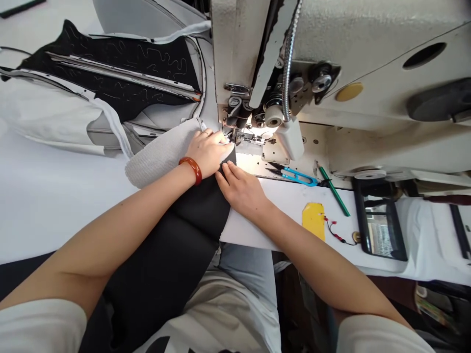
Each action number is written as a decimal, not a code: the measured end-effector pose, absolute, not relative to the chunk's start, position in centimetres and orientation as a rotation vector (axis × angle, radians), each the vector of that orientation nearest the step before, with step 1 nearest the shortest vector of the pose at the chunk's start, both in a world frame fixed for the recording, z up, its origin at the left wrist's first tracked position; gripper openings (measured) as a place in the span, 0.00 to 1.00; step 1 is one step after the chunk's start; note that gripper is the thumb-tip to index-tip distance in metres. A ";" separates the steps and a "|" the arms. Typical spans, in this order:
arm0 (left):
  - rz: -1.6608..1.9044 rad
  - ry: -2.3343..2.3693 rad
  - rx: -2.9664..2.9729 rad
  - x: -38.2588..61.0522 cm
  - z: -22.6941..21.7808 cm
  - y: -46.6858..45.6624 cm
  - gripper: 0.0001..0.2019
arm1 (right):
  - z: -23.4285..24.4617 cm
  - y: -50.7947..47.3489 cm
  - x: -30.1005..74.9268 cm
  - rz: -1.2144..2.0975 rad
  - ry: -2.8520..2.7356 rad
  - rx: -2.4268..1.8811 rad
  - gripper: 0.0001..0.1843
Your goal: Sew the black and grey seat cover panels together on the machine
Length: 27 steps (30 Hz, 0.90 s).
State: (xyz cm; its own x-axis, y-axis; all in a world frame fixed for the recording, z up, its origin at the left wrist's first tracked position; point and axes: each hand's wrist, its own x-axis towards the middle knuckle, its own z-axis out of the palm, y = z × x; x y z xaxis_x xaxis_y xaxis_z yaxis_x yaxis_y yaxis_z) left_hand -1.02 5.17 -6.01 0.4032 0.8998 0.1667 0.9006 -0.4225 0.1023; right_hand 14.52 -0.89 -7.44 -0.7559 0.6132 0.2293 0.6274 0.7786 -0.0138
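My left hand is closed on the edge of a light grey mesh fabric piece, close beside the sewing machine's presser foot. Black fabric lies under the mesh piece and hangs down over the table's front edge onto my lap. Just right of the left hand, my right hand rests with its fingers stretched out on the black fabric's edge. The needle tip is hard to make out behind my left fingers.
The sewing machine fills the upper right. Blue thread snips, a green pencil, a yellow card and a black-framed phone-like object lie to the right. Sewn black and grey pieces are piled at the back left.
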 end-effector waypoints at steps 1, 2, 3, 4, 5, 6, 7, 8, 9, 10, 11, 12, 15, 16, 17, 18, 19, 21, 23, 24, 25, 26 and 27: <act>-0.306 -1.676 -2.632 -1.1 -6.0 5.1 0.15 | -7.4 -1.0 14.6 -0.126 -2.754 -0.954 0.20; -0.303 -1.662 -2.636 -1.3 -6.1 4.9 0.16 | -7.4 -1.1 14.7 -0.165 -2.759 -0.929 0.20; -0.300 -1.646 -2.641 -1.4 -6.1 4.8 0.16 | -7.3 -1.3 14.8 -0.202 -2.762 -0.906 0.20; -0.294 -1.632 -2.646 -1.5 -6.1 4.6 0.16 | -7.2 -1.5 14.8 -0.230 -2.760 -0.891 0.19; -0.286 -1.620 -2.648 -1.6 -6.1 4.4 0.16 | -7.1 -1.6 14.9 -0.245 -2.753 -0.885 0.19; -0.276 -1.611 -2.647 -1.6 -6.1 4.2 0.17 | -7.0 -1.7 14.8 -0.244 -2.743 -0.888 0.19; -0.265 -1.605 -2.644 -1.6 -6.1 4.1 0.18 | -7.0 -1.8 14.8 -0.229 -2.732 -0.901 0.19; -0.256 -1.601 -2.640 -1.5 -6.0 4.1 0.18 | -6.9 -1.7 14.7 -0.203 -2.724 -0.922 0.19; -0.248 -1.600 -2.634 -1.4 -6.0 4.1 0.19 | -6.9 -1.7 14.6 -0.176 -2.720 -0.943 0.19; -0.244 -1.602 -2.625 -1.2 -6.0 4.2 0.19 | -7.0 -1.6 14.6 -0.155 -2.720 -0.963 0.19; -0.241 -1.606 -2.616 -1.1 -6.1 4.3 0.19 | -7.1 -1.5 14.6 -0.149 -2.720 -0.979 0.19; -0.242 -1.613 -2.606 -1.0 -6.1 4.5 0.18 | -7.2 -1.4 14.7 -0.156 -2.719 -0.986 0.19; -0.273 -1.626 -2.603 -0.9 -6.2 5.0 0.18 | -7.7 -1.5 15.8 -0.210 -2.647 -1.012 0.21; -0.290 -1.629 -2.612 -0.9 -6.2 5.1 0.18 | -7.8 -1.5 16.3 -0.227 -2.583 -1.056 0.22; -0.304 -1.633 -2.621 -1.0 -6.2 5.2 0.18 | -7.9 -1.4 16.9 -0.238 -2.501 -1.118 0.22; -0.314 -1.637 -2.630 -1.1 -6.2 5.2 0.18 | -7.9 -1.3 17.4 -0.242 -2.413 -1.185 0.23; -0.318 -1.637 -2.638 -1.2 -6.2 5.3 0.18 | -8.0 -1.1 17.8 -0.236 -2.330 -1.247 0.24; -0.318 -1.626 -2.648 -1.3 -6.1 5.3 0.18 | -8.2 -0.4 18.2 -0.193 -2.235 -1.312 0.25; -0.320 -1.602 -2.649 -1.4 -6.1 5.3 0.18 | -8.4 0.2 18.1 -0.140 -2.226 -1.329 0.27; -0.325 -1.592 -2.645 -1.4 -6.1 5.3 0.18 | -8.4 0.4 18.0 -0.126 -2.237 -1.337 0.27; -0.329 -1.582 -2.642 -1.4 -6.1 5.3 0.19 | -8.5 0.6 17.9 -0.121 -2.250 -1.348 0.26; -0.336 -1.575 -2.638 -1.4 -6.1 5.3 0.19 | -8.5 0.7 17.8 -0.124 -2.264 -1.356 0.26; -0.340 -1.568 -2.637 -1.4 -6.2 5.3 0.19 | -8.4 0.8 17.8 -0.132 -2.277 -1.363 0.26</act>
State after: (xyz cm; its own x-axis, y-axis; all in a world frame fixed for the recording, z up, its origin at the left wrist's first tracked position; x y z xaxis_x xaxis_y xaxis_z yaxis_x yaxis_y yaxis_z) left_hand -1.43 5.27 -6.19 0.4600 0.8612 0.2162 0.8733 -0.4828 0.0649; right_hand 17.80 0.76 -8.41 -0.3889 0.8056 0.4469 0.8518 0.4993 -0.1588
